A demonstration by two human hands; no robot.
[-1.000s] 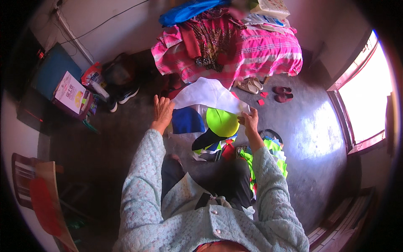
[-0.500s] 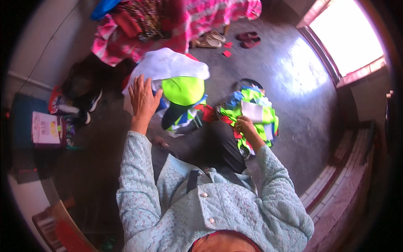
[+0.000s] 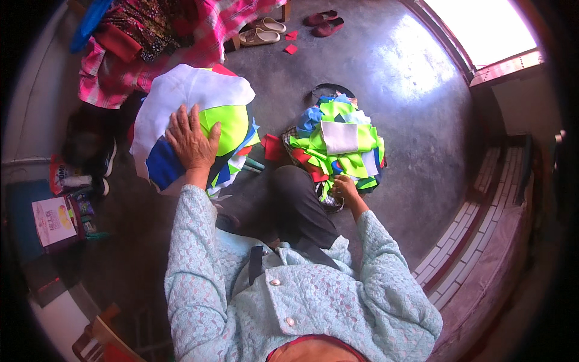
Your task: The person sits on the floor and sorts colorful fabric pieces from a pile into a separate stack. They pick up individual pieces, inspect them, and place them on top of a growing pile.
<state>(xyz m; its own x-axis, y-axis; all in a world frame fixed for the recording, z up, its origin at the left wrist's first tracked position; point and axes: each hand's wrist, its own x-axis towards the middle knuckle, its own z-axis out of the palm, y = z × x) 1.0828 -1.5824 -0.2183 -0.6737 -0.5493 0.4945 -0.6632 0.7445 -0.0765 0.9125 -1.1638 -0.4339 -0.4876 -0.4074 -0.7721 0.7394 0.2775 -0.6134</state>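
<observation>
Resting our spread, empty left hand on the cloth stack, left of the scrap pile, seemed smart for steadying it; our right hand half-curled at the pile's near edge, hold unclear tbh.

My left hand hides parts of the lime cloth and blue cloth. My right hand: fingertips unclear against the scrap pile, can't tell if I'm gripping. Checkered fabric mostly buried. Pink plaid cloth, bright window, chair cut off by edges. Print on white box too small.
</observation>
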